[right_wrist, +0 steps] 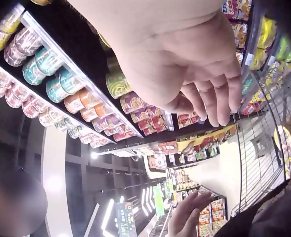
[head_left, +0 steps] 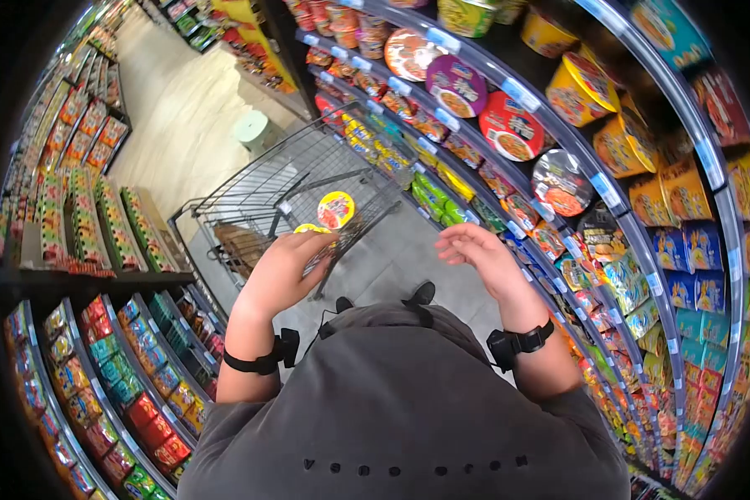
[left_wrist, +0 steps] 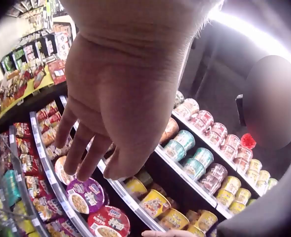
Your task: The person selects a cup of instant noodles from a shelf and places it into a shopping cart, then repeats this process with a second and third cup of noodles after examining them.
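My left hand (head_left: 287, 271) is held up over the near side of the cart (head_left: 250, 187), its fingers loosely bent with nothing in them. Partly behind its fingers shows a yellow-lidded tub (head_left: 311, 228); another round yellow-rimmed tub (head_left: 336, 210) lies in the cart beyond it. To the right, my right hand (head_left: 485, 260) hangs in the air near the shelf, fingers relaxed and empty. The left wrist view shows the left hand (left_wrist: 120, 103) hanging before a purple bowl (left_wrist: 86, 195) and a red bowl (left_wrist: 109, 222). In the right wrist view the right hand (right_wrist: 197, 69) holds nothing.
Noodle shelves (head_left: 592, 175) curve along the right side, with bowls, tubs and bags. Snack shelves (head_left: 133, 375) stand at the left. A pale green stool (head_left: 252, 128) sits beyond the cart, on the aisle floor (head_left: 171, 92).
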Motion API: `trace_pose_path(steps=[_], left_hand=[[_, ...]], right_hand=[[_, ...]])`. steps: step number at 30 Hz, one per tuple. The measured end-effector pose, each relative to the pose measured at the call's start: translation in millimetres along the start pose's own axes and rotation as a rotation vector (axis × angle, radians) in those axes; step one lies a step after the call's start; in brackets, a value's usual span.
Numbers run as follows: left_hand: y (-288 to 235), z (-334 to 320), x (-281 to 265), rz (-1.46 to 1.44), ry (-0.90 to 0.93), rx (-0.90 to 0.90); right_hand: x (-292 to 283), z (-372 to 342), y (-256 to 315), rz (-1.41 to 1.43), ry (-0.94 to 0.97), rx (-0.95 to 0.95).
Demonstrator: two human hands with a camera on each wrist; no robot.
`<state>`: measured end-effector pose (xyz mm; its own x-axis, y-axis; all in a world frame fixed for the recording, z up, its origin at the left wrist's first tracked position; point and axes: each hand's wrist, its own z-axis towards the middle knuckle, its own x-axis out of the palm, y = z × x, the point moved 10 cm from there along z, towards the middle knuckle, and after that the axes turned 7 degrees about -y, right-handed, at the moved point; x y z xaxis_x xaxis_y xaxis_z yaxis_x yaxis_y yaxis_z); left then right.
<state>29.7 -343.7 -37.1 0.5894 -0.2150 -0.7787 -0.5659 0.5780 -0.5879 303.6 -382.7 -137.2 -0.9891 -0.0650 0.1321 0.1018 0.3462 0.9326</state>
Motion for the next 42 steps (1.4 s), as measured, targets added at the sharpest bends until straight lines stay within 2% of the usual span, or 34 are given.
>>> trace_pose_path(steps=[5,7,11,14,19,22,29,42], left_hand=[[66.2,-67.4,-40.4,-0.015,-0.012,-0.167],[85.5,-93.0,-53.5,0.006,-0.034,-0.177],[130.9,-141.2,-61.6,-0.012,0.044,-0.285],[150.6,-169.7,-80.4,-0.036,-0.057,-0.252],[183.6,-208.9,-97.2,-0.049,0.044,-0.384],[200.7,-227.7,-107.8,-0.04,0.004,-0.394],[230.4,-253.4,-117.0,-0.051,-0.088,-0.433],[273.9,-256.2,-100.4,-0.092,-0.062,-0.554]], right_hand=[[71.6,16.7,-15.2,-0.073,0.066,0.065],[98.6,21.3,-17.7,-0.081,0.08,0.072],[146.6,29.4,-26.2,-0.149,0.093,0.117],[178.7,37.4,-32.3,-0.15,0.113,0.136],[233.1,51.9,-38.7,-0.181,0.14,0.172],[259.7,57.8,-37.9,-0.21,0.171,0.16],[284.7,78.9,-41.5,-0.272,0.228,0.184],[288.4,169.0,-91.1,-0.334,0.235,0.353]])
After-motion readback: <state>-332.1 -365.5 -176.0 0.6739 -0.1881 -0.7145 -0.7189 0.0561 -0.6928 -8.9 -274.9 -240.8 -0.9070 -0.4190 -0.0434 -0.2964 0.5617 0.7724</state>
